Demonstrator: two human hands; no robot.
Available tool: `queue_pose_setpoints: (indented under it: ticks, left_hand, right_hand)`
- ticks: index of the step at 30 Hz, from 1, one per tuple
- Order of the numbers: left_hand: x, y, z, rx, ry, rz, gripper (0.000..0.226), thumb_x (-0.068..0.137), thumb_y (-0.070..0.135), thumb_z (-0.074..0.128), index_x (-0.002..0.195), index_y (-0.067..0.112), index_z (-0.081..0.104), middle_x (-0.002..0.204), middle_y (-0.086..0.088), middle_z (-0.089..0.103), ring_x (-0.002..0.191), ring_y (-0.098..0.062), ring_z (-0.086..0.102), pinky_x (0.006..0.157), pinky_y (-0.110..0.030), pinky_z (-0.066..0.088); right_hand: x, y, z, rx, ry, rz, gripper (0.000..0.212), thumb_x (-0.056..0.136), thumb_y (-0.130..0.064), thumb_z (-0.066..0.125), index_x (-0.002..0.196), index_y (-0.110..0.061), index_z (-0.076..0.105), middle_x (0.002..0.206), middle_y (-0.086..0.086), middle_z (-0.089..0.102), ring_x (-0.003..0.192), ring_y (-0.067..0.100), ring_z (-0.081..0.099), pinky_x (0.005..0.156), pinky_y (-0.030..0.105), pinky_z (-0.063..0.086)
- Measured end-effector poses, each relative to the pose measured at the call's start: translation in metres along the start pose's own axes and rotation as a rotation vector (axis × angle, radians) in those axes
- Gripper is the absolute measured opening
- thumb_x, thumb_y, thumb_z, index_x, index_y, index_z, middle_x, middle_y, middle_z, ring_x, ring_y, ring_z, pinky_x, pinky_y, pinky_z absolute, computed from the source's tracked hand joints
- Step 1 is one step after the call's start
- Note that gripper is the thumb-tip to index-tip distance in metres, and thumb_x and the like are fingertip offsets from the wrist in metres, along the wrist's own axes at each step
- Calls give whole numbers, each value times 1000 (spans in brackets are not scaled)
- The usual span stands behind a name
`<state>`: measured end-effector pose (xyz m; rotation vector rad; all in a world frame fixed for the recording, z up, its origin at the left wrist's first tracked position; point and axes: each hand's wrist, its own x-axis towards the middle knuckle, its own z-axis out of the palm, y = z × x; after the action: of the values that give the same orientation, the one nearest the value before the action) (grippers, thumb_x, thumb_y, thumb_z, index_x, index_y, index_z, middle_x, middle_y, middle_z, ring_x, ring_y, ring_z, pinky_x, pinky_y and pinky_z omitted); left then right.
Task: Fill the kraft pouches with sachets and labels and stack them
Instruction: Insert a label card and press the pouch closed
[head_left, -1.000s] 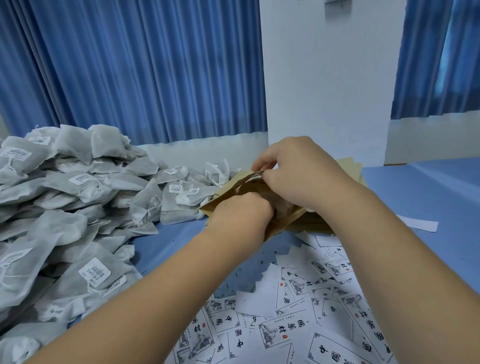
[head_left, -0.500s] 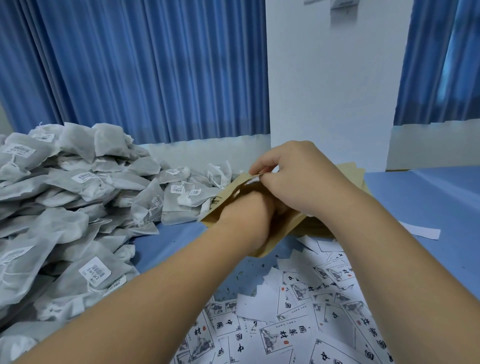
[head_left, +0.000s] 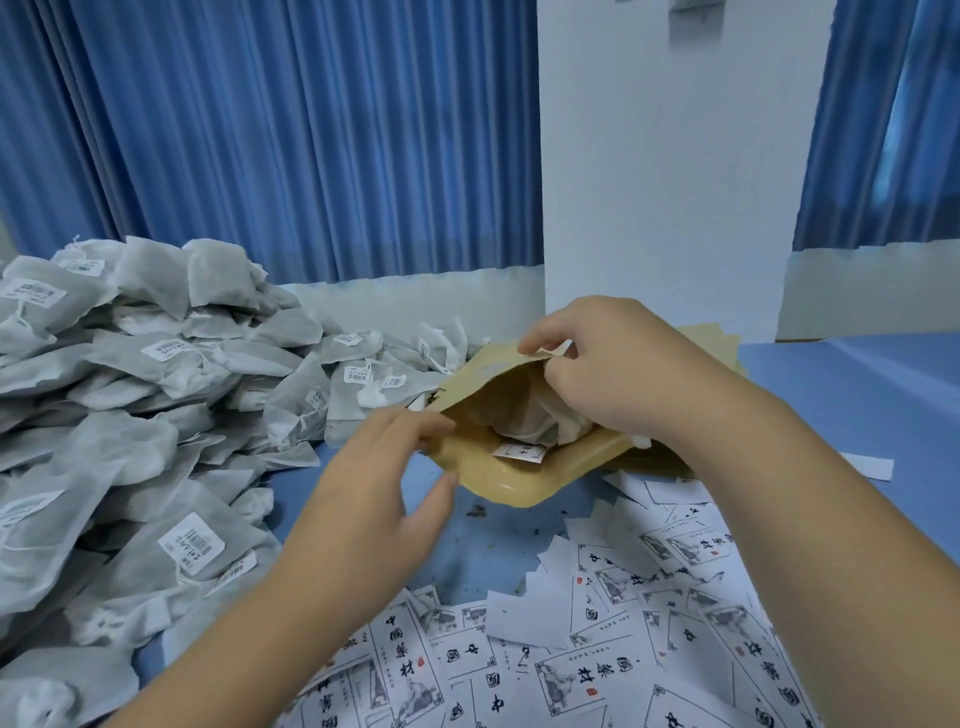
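Observation:
A kraft pouch (head_left: 519, 475) is held open above the blue table, its mouth facing me. Inside it I see a white sachet (head_left: 535, 415) and a small printed label (head_left: 519, 451). My right hand (head_left: 623, 374) pinches the pouch's upper lip and reaches into the mouth at the sachet. My left hand (head_left: 384, 483) is just outside the pouch's left edge, fingers loosely curved, fingertips at the lip, holding nothing. A big heap of grey-white sachets (head_left: 145, 426) fills the left side. Printed labels (head_left: 623, 649) lie scattered in front at the right.
More flat kraft pouches (head_left: 711, 338) lie behind my right hand. A white pillar (head_left: 675, 182) and blue curtains (head_left: 311, 145) stand behind the table. The blue table (head_left: 857, 405) extends to the right, with a loose white slip (head_left: 867, 465) on it.
My left hand has come out of the pouch and moved back toward me. The pouch mouth now gapes open, showing the sachet and label inside. My right hand keeps the upper lip.

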<state>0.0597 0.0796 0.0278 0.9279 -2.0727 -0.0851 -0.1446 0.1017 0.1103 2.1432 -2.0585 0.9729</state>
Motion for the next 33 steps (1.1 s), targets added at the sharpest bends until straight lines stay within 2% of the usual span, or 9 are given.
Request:
queue_pose_setpoints:
  ticks: [4,7,9,12,18,24,28,30,33]
  left_hand:
    - [-5,-11,6,-323,125,-298,36,82,21,69,108,38,52,111,15,56,97,0,59,81,-17,46]
    - [-4,-13,5,-861,34,-694,42,83,21,72,118,30,50,105,1,64,88,-20,71,79,-34,58]
    - [-3,-14,2,-1175,-51,-812,58,77,23,75,128,23,46,109,-8,66,89,-30,72,78,-38,60]
    - [-5,-15,-4,-1365,-188,-788,76,72,29,83,137,19,45,123,-11,64,97,-37,69,80,-42,58]
    - [-2,-16,-22,-1544,-203,-654,59,77,23,69,132,13,50,124,-20,63,114,-42,59,91,-58,51]
    - [-23,-33,-43,-1617,-151,-707,57,76,3,64,131,9,51,119,-19,66,110,-35,64,86,-55,54]
    - [-47,-36,-57,-1401,-141,-683,34,79,3,62,107,20,72,106,-14,72,94,-25,70,79,-47,57]
    - [-57,-36,-65,-1194,-82,-678,58,70,12,68,125,27,60,109,-8,71,90,-19,69,78,-41,58]
    - [-72,-33,-81,-522,68,-479,100,67,18,76,144,49,21,141,15,43,115,-6,54,86,-20,46]
  right_hand:
    - [2,-3,16,-67,74,-77,30,95,-22,44,108,-36,67,105,-5,57,100,17,54,87,39,47]
    - [2,-5,22,-51,140,-103,28,97,-25,43,106,-36,66,102,-4,57,100,17,53,86,40,46]
    - [2,-7,24,-46,186,-120,27,97,-25,44,107,-34,66,102,-6,57,100,16,53,86,41,45]
    - [-2,-16,23,-37,279,-166,26,96,-23,46,109,-32,67,102,-9,56,99,14,53,84,41,46]
    - [-21,-51,25,-1,371,-329,27,93,-28,47,108,-33,69,99,-15,56,91,10,55,75,38,49]
    - [-56,-74,49,-15,302,-444,33,92,-31,42,112,-25,68,107,-15,59,91,9,58,71,34,52]
    - [-79,-70,57,-57,251,-514,31,88,-14,52,112,-19,70,109,-10,63,87,15,63,63,36,54]
    - [-87,-67,57,-29,266,-517,35,85,-6,54,114,-20,70,111,-10,63,89,15,63,64,37,53]
    - [-99,-66,55,-40,304,-556,33,87,-6,55,112,-19,71,108,-6,64,86,16,63,62,35,52]
